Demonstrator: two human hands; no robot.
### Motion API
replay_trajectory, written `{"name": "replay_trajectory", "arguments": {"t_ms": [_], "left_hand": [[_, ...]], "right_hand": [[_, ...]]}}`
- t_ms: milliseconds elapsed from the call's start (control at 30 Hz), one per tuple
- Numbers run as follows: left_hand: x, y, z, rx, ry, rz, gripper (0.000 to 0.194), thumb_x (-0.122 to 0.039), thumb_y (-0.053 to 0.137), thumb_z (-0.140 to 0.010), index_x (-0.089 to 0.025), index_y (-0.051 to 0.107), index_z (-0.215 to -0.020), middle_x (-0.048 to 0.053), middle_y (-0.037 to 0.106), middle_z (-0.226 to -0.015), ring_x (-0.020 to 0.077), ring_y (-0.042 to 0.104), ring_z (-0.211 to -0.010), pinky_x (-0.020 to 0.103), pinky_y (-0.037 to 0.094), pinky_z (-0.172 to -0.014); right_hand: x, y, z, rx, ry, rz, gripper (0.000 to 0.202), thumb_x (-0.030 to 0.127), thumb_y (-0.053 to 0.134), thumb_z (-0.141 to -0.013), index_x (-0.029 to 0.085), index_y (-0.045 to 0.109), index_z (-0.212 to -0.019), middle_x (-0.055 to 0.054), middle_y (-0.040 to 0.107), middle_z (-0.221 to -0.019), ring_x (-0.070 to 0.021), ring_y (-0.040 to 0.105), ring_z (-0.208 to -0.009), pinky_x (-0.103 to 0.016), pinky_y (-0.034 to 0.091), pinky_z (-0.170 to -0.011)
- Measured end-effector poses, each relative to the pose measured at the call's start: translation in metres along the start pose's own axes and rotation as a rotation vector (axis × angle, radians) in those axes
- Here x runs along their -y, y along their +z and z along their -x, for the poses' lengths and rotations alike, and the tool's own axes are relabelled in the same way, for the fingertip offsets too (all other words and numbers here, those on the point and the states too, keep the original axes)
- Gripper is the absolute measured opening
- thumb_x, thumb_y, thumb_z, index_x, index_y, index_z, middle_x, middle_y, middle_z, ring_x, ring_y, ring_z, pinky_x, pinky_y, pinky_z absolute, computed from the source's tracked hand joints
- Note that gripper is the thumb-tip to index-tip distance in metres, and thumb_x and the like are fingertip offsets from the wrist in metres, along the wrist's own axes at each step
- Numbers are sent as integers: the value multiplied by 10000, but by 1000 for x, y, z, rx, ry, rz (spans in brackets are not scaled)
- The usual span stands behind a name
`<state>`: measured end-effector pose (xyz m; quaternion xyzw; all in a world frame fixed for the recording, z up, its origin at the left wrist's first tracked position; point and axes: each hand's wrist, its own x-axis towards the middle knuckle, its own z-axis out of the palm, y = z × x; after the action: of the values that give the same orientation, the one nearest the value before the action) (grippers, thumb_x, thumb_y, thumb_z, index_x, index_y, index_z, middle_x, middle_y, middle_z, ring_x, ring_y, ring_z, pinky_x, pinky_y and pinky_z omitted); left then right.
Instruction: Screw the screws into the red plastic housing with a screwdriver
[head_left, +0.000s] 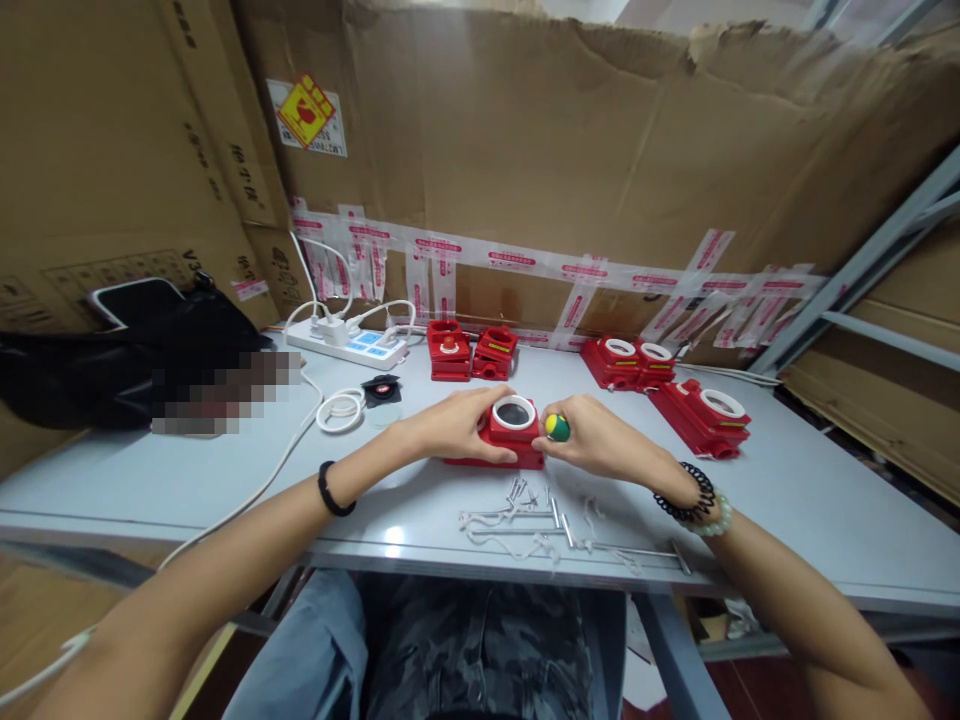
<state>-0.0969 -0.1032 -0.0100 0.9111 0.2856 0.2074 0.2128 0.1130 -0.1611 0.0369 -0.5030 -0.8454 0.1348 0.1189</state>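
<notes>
I log the red housing [510, 452] near the middle of the surface [420, 515], its round window facing up inside a white rim [533, 413]. My left hand [466, 424] has its grip closed around the left side, thumb along the near face and fingers at the back. My right hand [590, 432] is at the right side, grip closed on a green-and-yellow handle [557, 428]; I cannot tell where its tip sits.

Nearer the front edge: small screws [516, 491] and metal rods [521, 532], with white strings among them. Left of the housing: a clear disc [381, 417], a black part [382, 390] and loose white rings [322, 412]. Behind: two red units [448, 362] beside a white power strip [349, 345] with plugs seated. To the right, three more red boxes [703, 420], each with a white ring on top. Far left: a black bag [202, 335] with a phone [139, 300] on it. Cardboard [525, 130] stands behind everything
</notes>
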Motion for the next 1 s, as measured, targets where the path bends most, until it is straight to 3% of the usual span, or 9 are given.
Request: {"name": "replay_trajectory", "arguments": {"t_ms": [200,433,600,867,1000], "left_hand": [[0,1,0,-4,1,-5,667,-538,715,-668,-214,489,-1204,84,619,-1139,267,595,-999,348,453,-850],[0,1,0,-6,3,-1,668,-540,715,-668,-208,489,-1202,85,618,-1133,263,594,-995,347,454,-848],[0,0,-1,-2,5,2,657,-539,712,-669,-214,490,-1196,80,619,-1125,261,594,-987,350,454,-840],[0,0,1,6,-7,-10,667,-555,703,-673,-220,476,-1204,85,616,-1135,268,595,-998,351,453,-848],[-1,0,1,-1,-5,-5,653,-518,717,-668,-226,479,-1201,76,617,-1127,264,595,-995,342,453,-844]], "right_hand": [[-4,3,3,-93,70,65,253,396,606,-755,182,547,-634,-2,565,-569,-112,388,-531,-267,276,-539],[-3,6,3,-54,27,-36,156,263,538,-758,166,552,-636,14,547,-567,-90,367,-532,-250,273,-528],[-2,6,4,-83,73,8,210,346,580,-750,163,573,-646,2,559,-573,-105,391,-542,-261,286,-534],[-1,1,7,-132,50,-84,107,248,571,-720,155,625,-720,4,575,-598,-108,418,-549,-246,331,-533],[8,-1,12,-8,20,-153,124,250,565,-724,163,653,-732,8,585,-609,-107,448,-553,-234,358,-535]]}}
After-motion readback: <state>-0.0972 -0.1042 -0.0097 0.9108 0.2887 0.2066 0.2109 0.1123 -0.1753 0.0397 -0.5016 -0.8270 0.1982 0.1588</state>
